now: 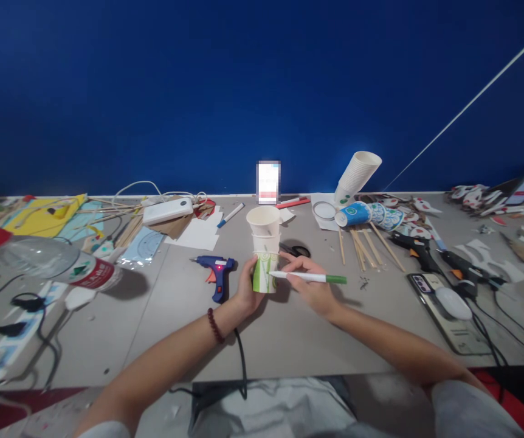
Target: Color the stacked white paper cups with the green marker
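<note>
A short stack of paper cups (pixel 264 234) stands upright in front of me, its lowest cup coloured with green stripes and curls. My left hand (pixel 247 286) is wrapped round the left side of that lowest cup. Between the fingers of my right hand (pixel 308 280) is a white marker (pixel 310 277) with a green end. The marker's tip is at the green-patterned side of the cup; whether it touches I cannot tell for sure. Left of the cups lies a blue hot glue gun (pixel 216 274) with an orange trigger.
At the left are a plastic bottle (pixel 61 261) on its side and a power strip (pixel 25 334). A tall cup stack (pixel 357 173) leans at the back right, near blue patterned cups (pixel 357 213) and wooden sticks (pixel 365 249). Dark glue guns (pixel 465 267) and a phone (pixel 444 322) lie right.
</note>
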{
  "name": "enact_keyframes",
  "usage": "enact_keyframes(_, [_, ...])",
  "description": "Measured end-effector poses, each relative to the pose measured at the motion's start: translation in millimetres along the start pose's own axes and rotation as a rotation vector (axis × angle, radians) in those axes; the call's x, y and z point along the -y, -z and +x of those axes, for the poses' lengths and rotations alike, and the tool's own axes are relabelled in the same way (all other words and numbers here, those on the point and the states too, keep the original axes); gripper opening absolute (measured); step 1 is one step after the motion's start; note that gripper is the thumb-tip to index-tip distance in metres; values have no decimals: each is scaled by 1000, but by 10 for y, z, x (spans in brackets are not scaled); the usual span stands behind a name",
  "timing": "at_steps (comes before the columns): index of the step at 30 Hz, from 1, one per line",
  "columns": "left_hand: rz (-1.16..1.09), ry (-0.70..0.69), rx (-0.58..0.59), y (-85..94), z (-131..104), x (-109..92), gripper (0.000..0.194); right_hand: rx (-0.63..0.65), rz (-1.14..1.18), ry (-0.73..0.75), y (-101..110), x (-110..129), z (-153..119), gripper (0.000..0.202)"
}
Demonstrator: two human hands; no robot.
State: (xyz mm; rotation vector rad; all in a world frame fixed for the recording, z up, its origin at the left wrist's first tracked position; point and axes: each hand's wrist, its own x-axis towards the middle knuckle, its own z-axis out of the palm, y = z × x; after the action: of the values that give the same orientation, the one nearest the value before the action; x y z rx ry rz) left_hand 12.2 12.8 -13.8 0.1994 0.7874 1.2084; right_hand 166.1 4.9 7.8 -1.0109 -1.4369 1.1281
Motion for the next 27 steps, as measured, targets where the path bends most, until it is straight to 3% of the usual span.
enact_keyframes(9, [10, -1, 42, 5, 19, 15, 33, -61, 29, -3, -7, -27, 15, 14])
enact_keyframes(18, [8, 1, 0, 7, 5, 10, 33, 12, 1, 5, 10, 9, 1, 12])
enact_keyframes(27, [17, -4, 51, -28, 4, 2, 31, -71, 9, 6, -6, -21, 13, 14])
